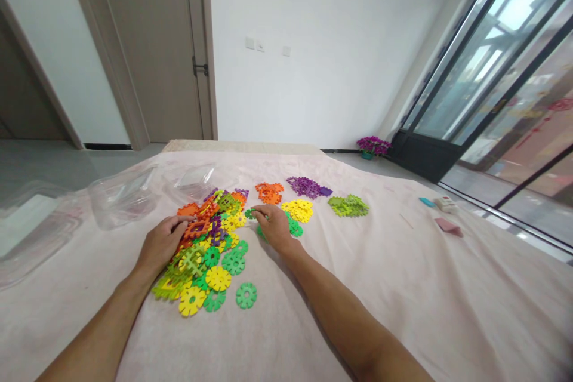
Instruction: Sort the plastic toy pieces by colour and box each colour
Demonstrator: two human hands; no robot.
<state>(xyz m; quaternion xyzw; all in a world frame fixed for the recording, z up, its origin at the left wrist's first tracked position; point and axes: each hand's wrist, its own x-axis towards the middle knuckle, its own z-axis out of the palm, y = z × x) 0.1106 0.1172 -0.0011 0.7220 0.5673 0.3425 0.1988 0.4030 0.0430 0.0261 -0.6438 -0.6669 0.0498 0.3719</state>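
A mixed pile of plastic interlocking pieces in orange, yellow, green and purple (218, 279) lies on the cloth in front of me. My left hand (163, 242) rests against its left side, fingers slightly bent over an orange piece (197, 228), with no firm grip visible. Right of the pile, my right hand (274, 227) pinches a green snowflake disc (249, 213) between thumb and fingertips. Beneath and behind this hand lies a small group of green discs (295, 227), partly hidden. A loose green disc (246, 295) lies nearest me.
Sorted heaps stand beyond my right hand: orange (269, 193), purple (305, 186), yellow (298, 210) and light green (349, 206). Clear plastic containers (123, 197) sit at the left. A pink item (449, 227), a white box (446, 204) and a blue item (427, 202) lie far right.
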